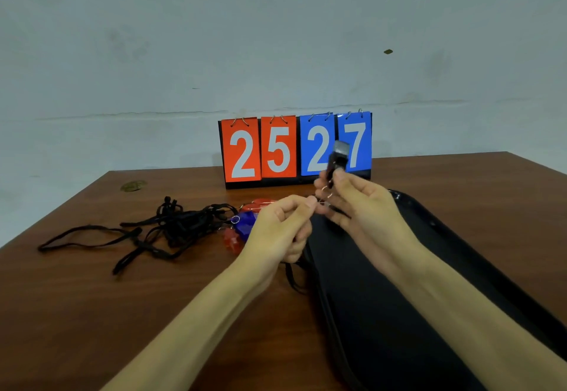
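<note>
- Left hand (282, 228): bare; slender fingers with soft creases at the knuckles; the thumbnail looks trimmed short; finer detail is blurred
- Right hand (362, 203): bare likewise; long, narrow fingers; a broad palm heel tapering into the wrist; nails too blurred to judge
- Left forearm (196, 314): uncovered from the wrist down to the frame's lower edge; slim at the wrist, widening toward the elbow; a faint lengthwise ridge of tendon shows
- Right forearm (460, 298): uncovered over all its visible length; smooth, evenly rounded, thickening toward the frame's corner
</note>
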`<state>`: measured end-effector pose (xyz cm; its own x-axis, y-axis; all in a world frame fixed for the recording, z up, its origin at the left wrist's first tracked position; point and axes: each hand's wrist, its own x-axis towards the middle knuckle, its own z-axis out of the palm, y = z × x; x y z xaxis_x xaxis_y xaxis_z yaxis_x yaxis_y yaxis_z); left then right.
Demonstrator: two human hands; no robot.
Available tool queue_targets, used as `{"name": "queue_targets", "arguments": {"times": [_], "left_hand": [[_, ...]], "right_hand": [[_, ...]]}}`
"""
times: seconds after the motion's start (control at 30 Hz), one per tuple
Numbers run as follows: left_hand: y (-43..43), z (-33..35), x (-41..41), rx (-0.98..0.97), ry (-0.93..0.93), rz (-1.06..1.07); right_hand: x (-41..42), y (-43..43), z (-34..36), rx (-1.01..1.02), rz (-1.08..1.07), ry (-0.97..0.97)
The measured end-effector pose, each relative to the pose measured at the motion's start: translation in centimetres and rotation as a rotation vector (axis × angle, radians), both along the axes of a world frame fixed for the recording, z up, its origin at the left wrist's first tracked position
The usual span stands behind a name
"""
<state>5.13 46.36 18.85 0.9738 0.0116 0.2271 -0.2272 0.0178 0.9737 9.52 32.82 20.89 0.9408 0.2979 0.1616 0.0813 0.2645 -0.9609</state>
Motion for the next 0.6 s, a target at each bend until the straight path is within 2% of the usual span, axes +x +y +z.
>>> {"name": "queue_targets", "arguments": {"times": [0.07, 0.1, 0.17, 0.23, 0.3, 0.5, 0.6], "left_hand": [[0.1, 0.1, 0.0, 0.049, 0.048, -0.036], [0.2, 0.1, 0.1, 0.082, 0.081, -0.043], [0.8, 0.2, 0.4, 0.157, 0.138, -0.043], [1.4, 0.4, 0.5, 0.209, 0.155, -0.012], [1.8, 0.6, 0.5, 0.248, 0.119, 0.045], [2.0, 1.1, 0.6, 0.525, -0.147, 0.207], [2.2, 1.1, 0.6, 0.570, -0.214, 0.208]], "right_hand": [[0.4, -0.5, 0.4, 0.093, -0.071, 0.013], [0.6, -0.8, 0.6, 0.065, -0.141, -0.031], [1.2, -1.5, 0.9, -0.098, -0.311, -0.165], [1.8, -2.2, 1.1, -0.269, -0.385, -0.267], [2.0, -2.6, 0.9, -0.444, -0.353, -0.326], [1.9, -2.7, -0.6, -1.025, -0.171, -0.597], [1.4, -2.5, -0.7, -1.072, -0.056, -0.618]]}}
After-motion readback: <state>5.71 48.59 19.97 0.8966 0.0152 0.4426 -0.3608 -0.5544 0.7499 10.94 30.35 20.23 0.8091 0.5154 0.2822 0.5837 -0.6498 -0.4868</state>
